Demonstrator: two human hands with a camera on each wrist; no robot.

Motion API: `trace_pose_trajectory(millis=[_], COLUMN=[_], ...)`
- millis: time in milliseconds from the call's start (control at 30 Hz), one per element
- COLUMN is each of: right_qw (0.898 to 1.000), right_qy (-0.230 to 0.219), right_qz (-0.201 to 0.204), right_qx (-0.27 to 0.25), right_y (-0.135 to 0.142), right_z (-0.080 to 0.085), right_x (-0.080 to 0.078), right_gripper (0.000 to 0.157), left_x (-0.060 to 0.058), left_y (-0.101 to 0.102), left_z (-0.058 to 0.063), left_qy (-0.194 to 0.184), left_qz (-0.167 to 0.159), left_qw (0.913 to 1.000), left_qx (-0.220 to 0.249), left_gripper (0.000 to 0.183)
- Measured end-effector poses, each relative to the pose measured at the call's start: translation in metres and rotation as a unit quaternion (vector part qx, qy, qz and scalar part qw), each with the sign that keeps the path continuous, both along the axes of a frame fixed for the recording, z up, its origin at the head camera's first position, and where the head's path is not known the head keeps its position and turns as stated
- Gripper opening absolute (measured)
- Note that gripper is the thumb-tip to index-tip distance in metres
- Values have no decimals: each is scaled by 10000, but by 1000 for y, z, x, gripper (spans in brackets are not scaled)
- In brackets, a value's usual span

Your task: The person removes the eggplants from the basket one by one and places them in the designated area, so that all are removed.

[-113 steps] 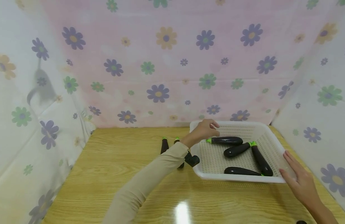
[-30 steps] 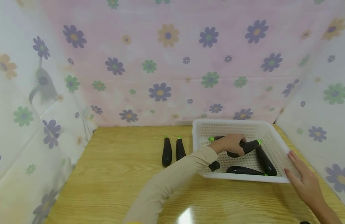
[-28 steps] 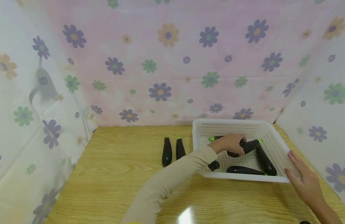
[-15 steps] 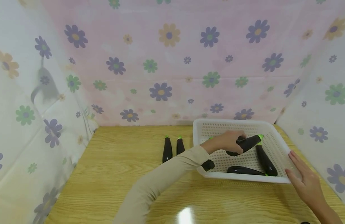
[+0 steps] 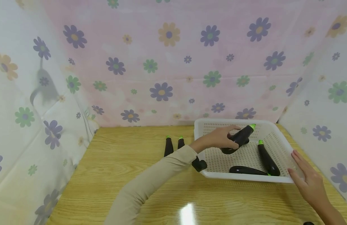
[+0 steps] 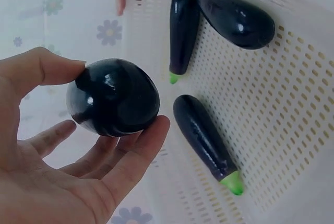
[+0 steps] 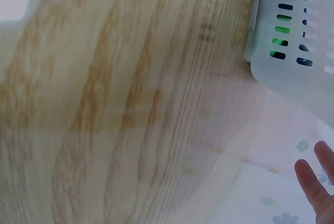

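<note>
My left hand (image 5: 221,137) holds a dark purple eggplant (image 5: 242,135) over the white basket (image 5: 247,179), its green stem end pointing up and to the right. In the left wrist view, thumb and fingers are around the blunt round end of that eggplant (image 6: 112,98). Several other eggplants lie in the basket: one at the right (image 5: 267,159), one along the front wall (image 5: 247,170), and one at the back mostly hidden by the held one. My right hand (image 5: 309,181) rests with straight fingers against the basket's right side.
On the wooden table (image 5: 111,175), left of the basket, lie two eggplants, one (image 5: 168,147) beside the other (image 5: 181,142), both partly hidden by the left sleeve (image 5: 153,178). Flower-patterned cloth (image 5: 173,62) stands behind and at both sides.
The left hand, empty earlier over the basket's left side, took an eggplant from the middle, then raised it and moved it leftward, tilting it more upright. The right hand stays at the basket.
</note>
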State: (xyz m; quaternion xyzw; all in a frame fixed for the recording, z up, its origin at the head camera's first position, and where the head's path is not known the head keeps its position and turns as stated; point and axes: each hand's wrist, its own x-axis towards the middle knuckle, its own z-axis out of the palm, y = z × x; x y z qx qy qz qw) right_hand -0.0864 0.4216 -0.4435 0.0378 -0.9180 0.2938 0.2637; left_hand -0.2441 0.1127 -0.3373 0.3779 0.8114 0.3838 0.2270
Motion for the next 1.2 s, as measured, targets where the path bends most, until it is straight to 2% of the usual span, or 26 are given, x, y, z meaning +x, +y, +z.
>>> trace_pose_trajectory(millis=[67, 200, 467, 733, 967, 1200], right_qw=[10000, 9999, 9999, 9999, 10000, 10000], right_qy=[-19, -98, -150, -63, 16, 23], right_qz=[-5, -18, -48, -78, -12, -42], right_qx=[2, -22, -6, -12, 6, 7], right_y=[0, 0, -1, -1, -1, -1], right_z=[0, -1, 1, 0, 0, 0], right_x=[0, 0, 1, 2, 1, 1], right_gripper=[58, 58, 58, 58, 58, 58], left_x=[1, 4, 7, 9, 11, 15], left_y=[-4, -11, -29, -46, -59, -70], left_z=[1, 3, 4, 2, -1, -1], left_qy=[-253, -452, -511, -902, -999, -1457], left_qz=[63, 153, 367, 663, 769, 1023], left_qw=[9995, 9984, 9971, 9917, 9895, 9809], left_qx=[156, 301, 428, 639, 701, 779], left_gripper=[69, 67, 68, 68, 69, 67])
